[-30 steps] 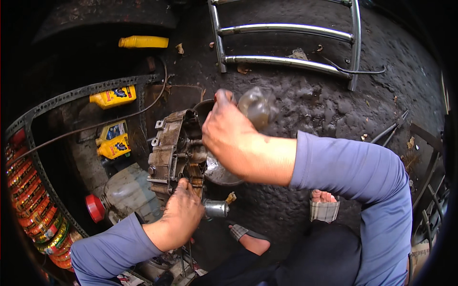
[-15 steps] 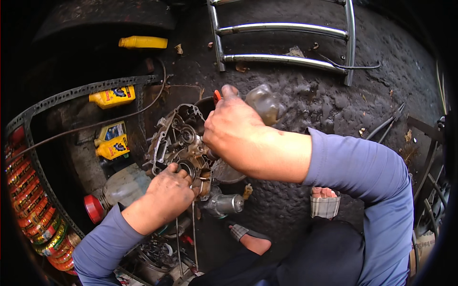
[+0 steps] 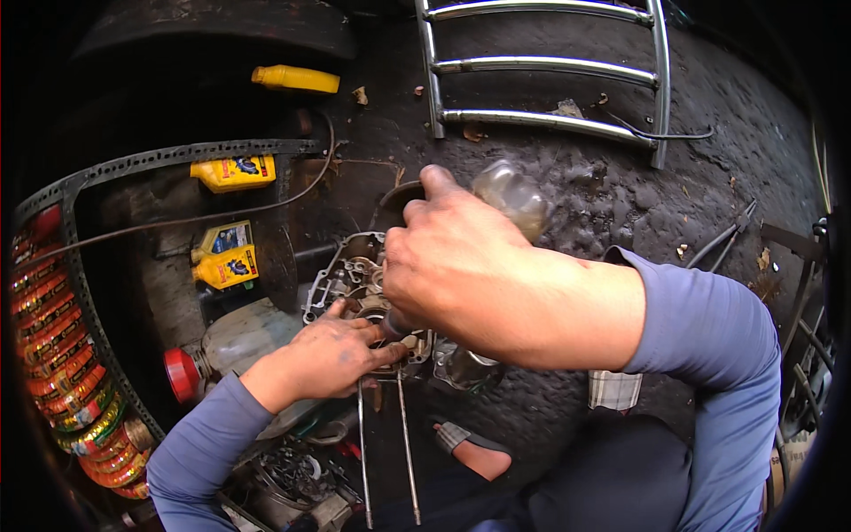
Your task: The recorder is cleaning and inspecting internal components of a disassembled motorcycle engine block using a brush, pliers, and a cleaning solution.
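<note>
A greasy metal engine casing [image 3: 335, 277] with open bores lies on the ground in front of me. My left hand [image 3: 332, 355] grips its near edge, fingers bent over the metal beside a round bore. Over the casing's right side, my right hand [image 3: 461, 257] is closed in a fist with the thumb raised. What it holds is hidden behind the hand. Two long thin metal rods [image 3: 409, 457] extend from the casing toward me. A rounded metal engine part [image 3: 465, 365] sits just right of the casing, partly covered by my right forearm.
Yellow bottles [image 3: 232, 174] lie at the left near a perforated metal rail [image 3: 168, 160]. A clear jug with a red cap [image 3: 181, 375] is beside my left wrist. Beyond my right hand is a crumpled clear plastic container [image 3: 512, 197]. A chrome frame [image 3: 550, 117] lies farther off.
The casing has turned and tipped, and its rods now point toward me side by side. Both hands have moved with it. The red-orange piece above my right fist is no longer visible.
</note>
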`<state>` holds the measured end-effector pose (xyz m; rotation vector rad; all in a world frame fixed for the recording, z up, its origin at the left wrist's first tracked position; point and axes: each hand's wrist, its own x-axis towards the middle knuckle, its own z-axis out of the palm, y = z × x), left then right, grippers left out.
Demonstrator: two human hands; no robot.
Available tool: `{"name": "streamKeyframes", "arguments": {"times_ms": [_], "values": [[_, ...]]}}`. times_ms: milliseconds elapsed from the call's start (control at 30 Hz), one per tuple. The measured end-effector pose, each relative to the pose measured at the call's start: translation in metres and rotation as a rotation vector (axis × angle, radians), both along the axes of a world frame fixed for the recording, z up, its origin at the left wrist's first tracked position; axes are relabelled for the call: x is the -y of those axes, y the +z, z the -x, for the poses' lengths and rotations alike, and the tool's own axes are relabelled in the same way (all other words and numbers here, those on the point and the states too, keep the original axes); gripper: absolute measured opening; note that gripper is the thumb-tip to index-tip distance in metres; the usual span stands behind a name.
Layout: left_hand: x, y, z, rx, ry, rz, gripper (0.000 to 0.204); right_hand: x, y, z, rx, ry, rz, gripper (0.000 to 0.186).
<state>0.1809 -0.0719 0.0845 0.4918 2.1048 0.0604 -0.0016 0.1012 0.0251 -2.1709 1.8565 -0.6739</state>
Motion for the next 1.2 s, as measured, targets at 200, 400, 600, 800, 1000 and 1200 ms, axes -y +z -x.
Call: {"name": "streamKeyframes", "arguments": {"times_ms": [200, 400, 600, 800, 1000, 1200], "values": [[-0.006, -0.001, -0.01, 0.057, 0.075, -0.008, 0.055, -0.013, 0.014, -0.008, -0.136, -0.108, 0.086, 0.011], [-0.019, 0.005, -0.015, 0.138, -0.084, 0.068, 0.043, 0.001, 0.022, -0.008, -0.127, -0.119, 0.079, 0.012], [-0.024, 0.0, -0.031, -0.004, -0.154, 0.042, 0.037, 0.011, 0.026, -0.011, -0.074, -0.057, 0.015, 0.013], [-0.023, -0.001, -0.034, -0.121, -0.18, 0.006, 0.033, 0.015, 0.028, -0.014, -0.202, -0.141, 0.057, 0.014], [-0.023, -0.003, -0.033, -0.162, -0.089, 0.034, 0.033, 0.017, 0.032, -0.013, -0.193, -0.17, 0.093, 0.012], [-0.02, -0.008, -0.033, -0.141, -0.043, 0.033, 0.033, 0.022, 0.045, -0.004, -0.23, -0.029, -0.025, 0.026]]}}
